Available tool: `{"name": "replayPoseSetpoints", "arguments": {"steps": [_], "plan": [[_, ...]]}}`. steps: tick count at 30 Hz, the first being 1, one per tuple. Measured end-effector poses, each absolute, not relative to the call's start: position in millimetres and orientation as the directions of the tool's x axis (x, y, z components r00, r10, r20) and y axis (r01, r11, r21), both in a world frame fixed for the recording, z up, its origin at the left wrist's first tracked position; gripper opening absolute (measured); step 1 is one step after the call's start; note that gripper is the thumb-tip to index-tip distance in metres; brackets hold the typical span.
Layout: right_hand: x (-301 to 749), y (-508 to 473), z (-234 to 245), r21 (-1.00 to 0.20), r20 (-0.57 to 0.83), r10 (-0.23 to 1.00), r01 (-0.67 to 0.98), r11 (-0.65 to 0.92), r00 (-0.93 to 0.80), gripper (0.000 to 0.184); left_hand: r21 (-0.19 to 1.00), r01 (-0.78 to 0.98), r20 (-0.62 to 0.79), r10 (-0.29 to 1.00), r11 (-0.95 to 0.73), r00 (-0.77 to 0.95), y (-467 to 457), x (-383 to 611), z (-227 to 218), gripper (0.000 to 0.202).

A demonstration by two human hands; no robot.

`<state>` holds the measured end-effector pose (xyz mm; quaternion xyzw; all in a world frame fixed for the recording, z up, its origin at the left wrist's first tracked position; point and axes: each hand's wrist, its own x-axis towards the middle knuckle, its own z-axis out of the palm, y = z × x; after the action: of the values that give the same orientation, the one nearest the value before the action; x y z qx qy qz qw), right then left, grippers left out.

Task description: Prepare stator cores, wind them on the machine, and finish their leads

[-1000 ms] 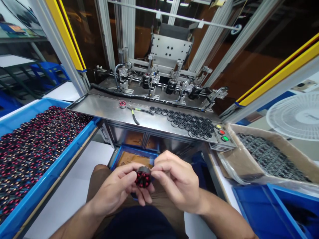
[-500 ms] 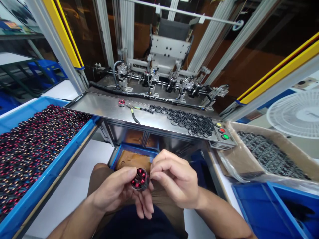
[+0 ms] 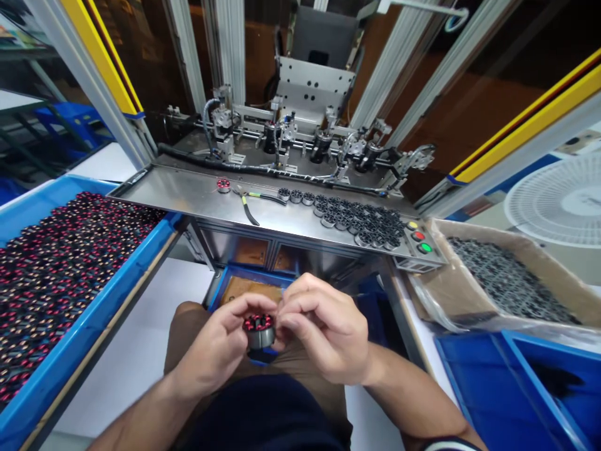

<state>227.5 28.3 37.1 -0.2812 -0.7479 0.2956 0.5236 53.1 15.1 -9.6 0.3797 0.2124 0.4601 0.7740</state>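
Observation:
A motor stator (image 3: pixel 260 337) with red windings and a grey metal outer ring is held above my lap. My left hand (image 3: pixel 220 341) grips it from the left, index finger reaching across its top. Close against its right side, my right hand (image 3: pixel 326 329) is pinched together; whatever lies between thumb and fingertip is too small to make out. On the metal ledge ahead, a similar red-wound stator (image 3: pixel 223 185) sits beside cutting pliers (image 3: pixel 248 199) with black and green handles. Farther right stand several dark stators (image 3: pixel 357 220) in a packed group.
A blue bin (image 3: pixel 154 241) full of red-wound stators is at the left. To the right are a lined carton (image 3: pixel 474 294) of grey parts, a blue crate (image 3: pixel 474 369) and a white fan (image 3: pixel 558 197). Behind the ledge stands a winding-like machine (image 3: pixel 310 141) with coloured buttons (image 3: pixel 418 236) at its right.
The stator has tilted, so its metal side now faces me. My left index finger has moved over its top toward my right fingertips. The camera view has shifted slightly.

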Motion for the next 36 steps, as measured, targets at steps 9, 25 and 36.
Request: {"name": "replayPoseSetpoints", "arguments": {"steps": [9,25,36], "plan": [[223.5,17.5,36.9,-0.839,0.512,0.851,0.146,0.525,-0.115,0.011,0.822,-0.53,-0.018,0.94,0.209,0.342,16.6,49.2,-20.4,0.049],[205.6,8.6,-11.7,-0.742,-0.091,0.892,-0.567,-0.357,-0.442,0.045,0.868,-0.47,-0.022,0.957,0.162,0.29,24.4,42.8,-17.7,0.054],[206.1,11.4,-16.2,-0.895,0.097,0.944,-0.443,-0.057,-0.316,0.046,0.974,-0.184,0.161,0.971,-0.129,0.174,24.7,30.6,-14.5,0.086]]}}
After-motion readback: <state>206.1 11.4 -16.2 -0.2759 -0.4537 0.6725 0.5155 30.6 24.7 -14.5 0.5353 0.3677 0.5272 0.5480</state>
